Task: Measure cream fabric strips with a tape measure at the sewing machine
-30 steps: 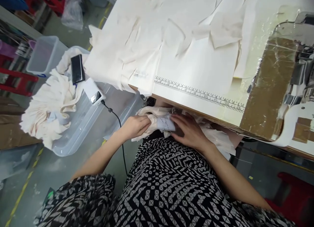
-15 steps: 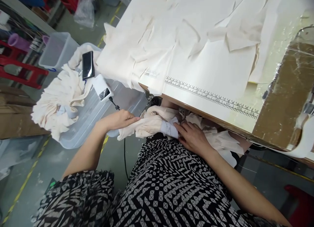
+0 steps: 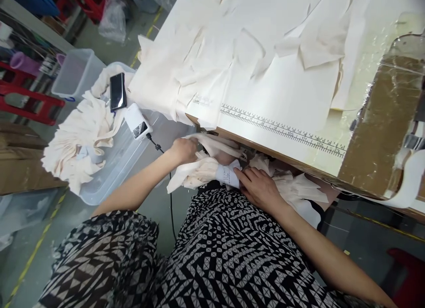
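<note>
A bundle of cream cloth pieces (image 3: 199, 170) lies across my lap below the table edge, with a pale blue printed band (image 3: 228, 174) around it. My left hand (image 3: 185, 150) is closed on a cream cloth strip at the bundle's upper left, its fingertips partly hidden. On the band's right end rests my right hand (image 3: 260, 186), fingers wrapped over it. More cream cloth (image 3: 300, 188) lies to the right of my right hand, under the table edge.
The white table (image 3: 282, 91) carries cream cloth and a printed ruler. At left, a clear bin lid (image 3: 114, 177) holds fanned cloth (image 3: 76, 135), a phone (image 3: 117, 91) and a white power bank (image 3: 137, 122) with a black cable.
My left hand has moved up and right from the bundle's left end, closing and lifting a cloth strip toward the table edge. My right hand has stayed on the band.
</note>
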The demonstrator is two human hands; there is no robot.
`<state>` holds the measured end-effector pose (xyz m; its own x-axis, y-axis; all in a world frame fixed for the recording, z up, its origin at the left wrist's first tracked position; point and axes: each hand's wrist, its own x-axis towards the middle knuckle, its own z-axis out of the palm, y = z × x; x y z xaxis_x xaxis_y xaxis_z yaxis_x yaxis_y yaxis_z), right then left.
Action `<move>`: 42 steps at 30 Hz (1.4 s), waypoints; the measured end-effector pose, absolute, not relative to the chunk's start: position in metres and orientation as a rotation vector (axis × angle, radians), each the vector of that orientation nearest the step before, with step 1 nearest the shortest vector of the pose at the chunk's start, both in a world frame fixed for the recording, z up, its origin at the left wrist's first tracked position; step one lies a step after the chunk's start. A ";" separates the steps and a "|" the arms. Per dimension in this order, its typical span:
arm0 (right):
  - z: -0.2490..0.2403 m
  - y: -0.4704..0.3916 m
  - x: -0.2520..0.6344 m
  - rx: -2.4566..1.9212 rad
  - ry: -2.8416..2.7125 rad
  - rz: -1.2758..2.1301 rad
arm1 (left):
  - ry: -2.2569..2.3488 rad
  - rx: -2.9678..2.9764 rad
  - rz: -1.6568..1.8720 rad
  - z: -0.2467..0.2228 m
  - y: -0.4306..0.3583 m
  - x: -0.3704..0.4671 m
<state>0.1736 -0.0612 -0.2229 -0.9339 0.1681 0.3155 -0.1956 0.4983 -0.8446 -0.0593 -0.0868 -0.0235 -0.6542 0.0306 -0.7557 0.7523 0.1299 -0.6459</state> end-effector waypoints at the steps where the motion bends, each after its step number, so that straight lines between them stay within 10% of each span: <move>1: -0.223 -0.062 0.174 0.015 -2.377 1.418 | 1.844 0.717 -1.632 -0.016 -0.085 -0.061; 15: -0.274 -0.042 0.125 0.150 -1.844 2.317 | 1.830 1.401 -0.891 -0.034 -0.104 0.019; 25: -0.244 -0.043 0.150 -0.503 -1.967 1.910 | 2.000 0.998 -0.676 -0.056 -0.098 -0.021; 42: -0.218 -0.060 0.129 -0.336 -2.014 1.777 | 2.292 1.077 -0.568 -0.053 -0.114 -0.004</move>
